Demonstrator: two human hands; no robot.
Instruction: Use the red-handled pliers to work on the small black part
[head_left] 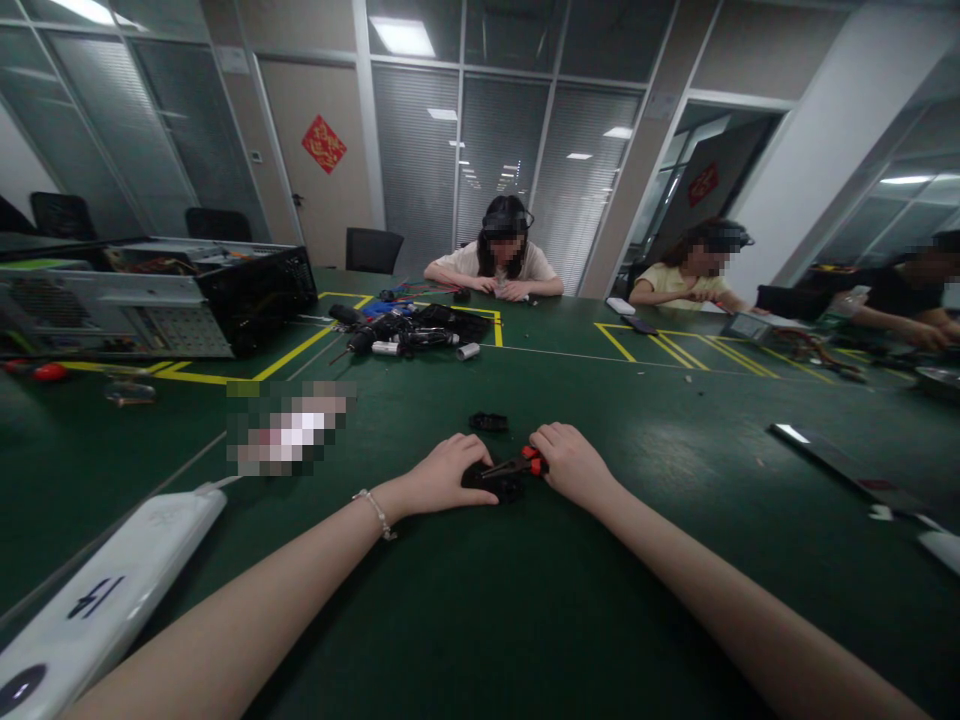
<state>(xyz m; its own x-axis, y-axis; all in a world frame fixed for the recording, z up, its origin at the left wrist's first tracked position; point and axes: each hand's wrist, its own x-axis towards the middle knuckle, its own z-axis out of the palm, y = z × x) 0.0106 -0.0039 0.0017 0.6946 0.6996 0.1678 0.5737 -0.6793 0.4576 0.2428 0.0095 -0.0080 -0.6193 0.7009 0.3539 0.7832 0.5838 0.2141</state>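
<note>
- Between the left hand's (446,475) thumb and fingers sits a small black part (510,490), looks pinched from both sides.
- Right hand's (574,465) fingers are curled round some red-handled needle-nose pliers (513,467), the nose reaching over that part toward the left fingers. Can't tell if it's actually biting.
- Progress-wise, probably mid-job: tool and part are together, nothing obviously finished.
- Just beyond the left fingertips, a second black piece (488,422) lies untouched; can't tell if it's done or waiting.
</note>
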